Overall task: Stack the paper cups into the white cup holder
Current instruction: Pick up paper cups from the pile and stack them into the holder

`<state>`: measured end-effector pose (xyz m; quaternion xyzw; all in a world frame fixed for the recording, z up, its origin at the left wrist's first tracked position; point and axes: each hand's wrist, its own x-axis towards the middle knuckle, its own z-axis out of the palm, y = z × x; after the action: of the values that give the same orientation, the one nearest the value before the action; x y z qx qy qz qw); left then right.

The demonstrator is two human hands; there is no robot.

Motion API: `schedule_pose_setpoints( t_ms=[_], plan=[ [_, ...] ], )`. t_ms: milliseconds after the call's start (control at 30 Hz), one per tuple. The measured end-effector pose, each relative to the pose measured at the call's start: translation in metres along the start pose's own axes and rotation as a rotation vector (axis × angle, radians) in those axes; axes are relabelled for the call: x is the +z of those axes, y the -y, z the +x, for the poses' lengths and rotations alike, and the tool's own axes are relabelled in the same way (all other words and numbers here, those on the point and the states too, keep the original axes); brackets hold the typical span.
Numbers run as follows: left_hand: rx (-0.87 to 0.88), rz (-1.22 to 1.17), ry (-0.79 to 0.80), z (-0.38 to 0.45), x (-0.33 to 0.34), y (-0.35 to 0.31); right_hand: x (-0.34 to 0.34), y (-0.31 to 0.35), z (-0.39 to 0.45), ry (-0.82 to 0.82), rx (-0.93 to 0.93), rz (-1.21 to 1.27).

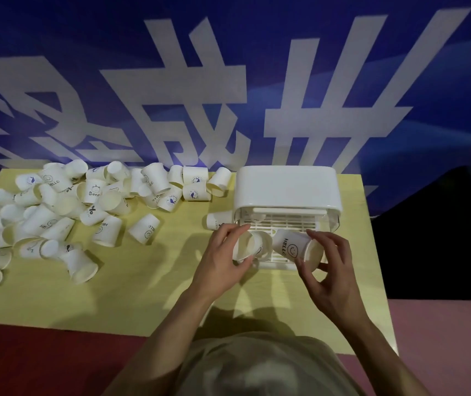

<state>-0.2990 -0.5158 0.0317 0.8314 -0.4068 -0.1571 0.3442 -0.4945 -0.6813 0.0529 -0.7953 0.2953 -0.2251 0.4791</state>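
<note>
The white cup holder (287, 184) stands at the table's far right, a boxy lid over a slatted tray (278, 220) that reaches toward me. My left hand (221, 262) grips a white paper cup (247, 247) lying on its side at the tray's front left, its mouth facing me. My right hand (328, 270) holds a "HELLO" smiley cup (293, 247) on its side at the tray's front right, mouth toward the right. The two cups almost touch over the tray. One cup (218, 220) lies against the holder's left side.
A large heap of loose paper cups (66, 201) covers the left and back of the yellow table (148, 281). A single cup (144, 228) lies apart from the heap. A blue banner wall rises behind. The table's right edge runs close beside the holder.
</note>
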Motion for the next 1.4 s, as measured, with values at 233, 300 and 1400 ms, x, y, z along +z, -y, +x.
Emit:
schedule_pose_setpoints(
  t_ms=[233,300,1400],
  plan=[
    [-0.003,0.08,0.042,0.014,0.023,0.0,-0.01,-0.006,0.013,0.013,-0.022,-0.041],
    [-0.018,0.101,0.073,0.018,0.029,0.001,-0.011,-0.01,0.015,0.024,-0.024,-0.038],
    [-0.18,0.015,0.102,-0.018,0.017,0.039,0.053,-0.018,0.051,0.296,-0.323,-0.432]
  ],
)
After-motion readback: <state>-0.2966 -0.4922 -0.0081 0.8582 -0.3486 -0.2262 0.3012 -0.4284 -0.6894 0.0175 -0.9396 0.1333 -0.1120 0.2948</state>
